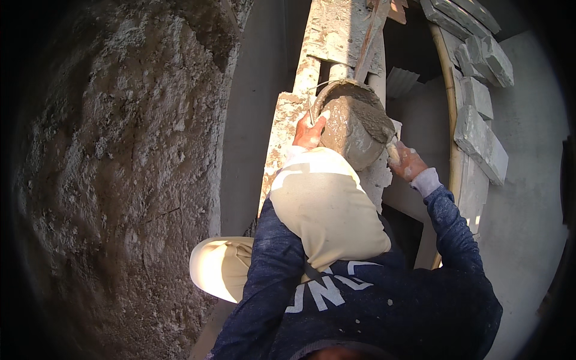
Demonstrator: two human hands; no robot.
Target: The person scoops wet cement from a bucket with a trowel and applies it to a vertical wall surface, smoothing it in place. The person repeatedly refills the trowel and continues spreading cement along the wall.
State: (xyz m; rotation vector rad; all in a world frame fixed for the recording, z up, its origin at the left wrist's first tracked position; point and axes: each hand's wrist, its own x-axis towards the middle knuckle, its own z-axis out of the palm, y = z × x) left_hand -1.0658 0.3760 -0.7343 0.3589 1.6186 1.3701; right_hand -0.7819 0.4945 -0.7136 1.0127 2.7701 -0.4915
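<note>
A bucket (351, 135) coated in wet grey mortar stands tilted on the planks in front of me, its wire handle (311, 101) raised at the left side. My left hand (309, 131) is closed on the bucket's left rim beside that wire. On the right, my right hand (409, 163) wraps round the pale handle of a trowel (373, 120); its mortar-covered blade appears to lie in the bucket's mouth. Mortar smears mark my fingers. The bucket's underside is hidden behind beige cloth (330, 210), which looks like my trouser leg.
Mortar-spattered boards (336, 36) on poles form a narrow platform running away from me. A rough, part-plastered wall (126, 150) rises on the left. To the right are a bamboo pole (450, 102), stacked pale slabs (480, 141) and a smooth grey surface (522, 198). Dark gaps flank the boards.
</note>
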